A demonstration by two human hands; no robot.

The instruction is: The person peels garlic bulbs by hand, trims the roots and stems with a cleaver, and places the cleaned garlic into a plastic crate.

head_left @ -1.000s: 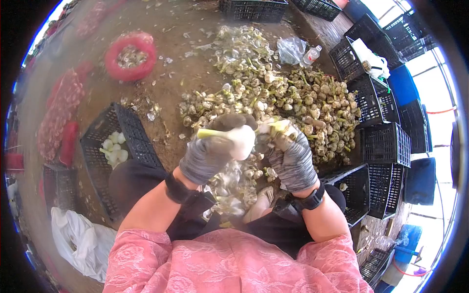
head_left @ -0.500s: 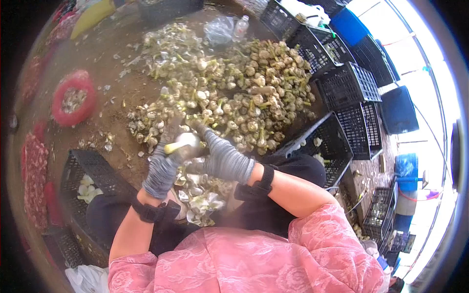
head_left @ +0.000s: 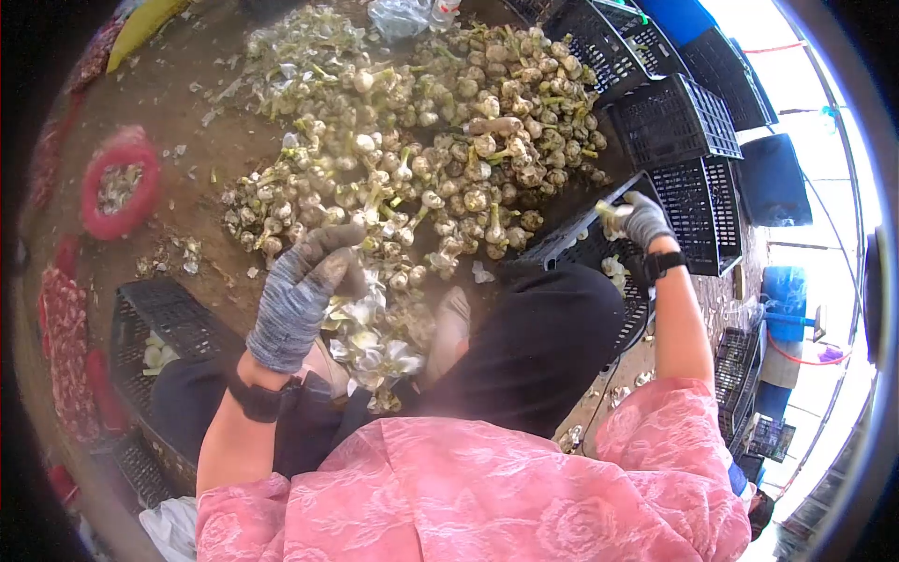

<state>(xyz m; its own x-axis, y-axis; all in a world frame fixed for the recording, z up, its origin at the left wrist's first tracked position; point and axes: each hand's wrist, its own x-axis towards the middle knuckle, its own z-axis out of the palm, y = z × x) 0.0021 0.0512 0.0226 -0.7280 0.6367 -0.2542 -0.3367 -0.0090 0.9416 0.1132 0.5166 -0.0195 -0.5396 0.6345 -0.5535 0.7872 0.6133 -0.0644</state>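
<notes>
My right hand [head_left: 644, 223], in a grey glove, is closed around a garlic bulb [head_left: 613, 217] with a pale green stem. It is above the black crate [head_left: 641, 309] by my right knee, where some white garlic [head_left: 613, 269] lies. My left hand [head_left: 309, 286], also gloved, hovers at the near edge of the garlic heap [head_left: 449, 159]. Its fingers are bent and apart, and I see nothing between them. Below it, between my feet, peeled white skins [head_left: 375, 347] are piled up.
A second black crate [head_left: 173, 318] with white garlic pieces stands by my left knee. Farther left is a red mesh sack [head_left: 94, 192], rolled open. Stacked black crates [head_left: 674, 126] and a blue bin [head_left: 775, 183] line the right side. A clear plastic bag [head_left: 397, 17] lies behind the heap.
My hands have parted. The right one has swung right with the garlic bulb to above the crate; the left one has stayed near the heap and let go of the bulb.
</notes>
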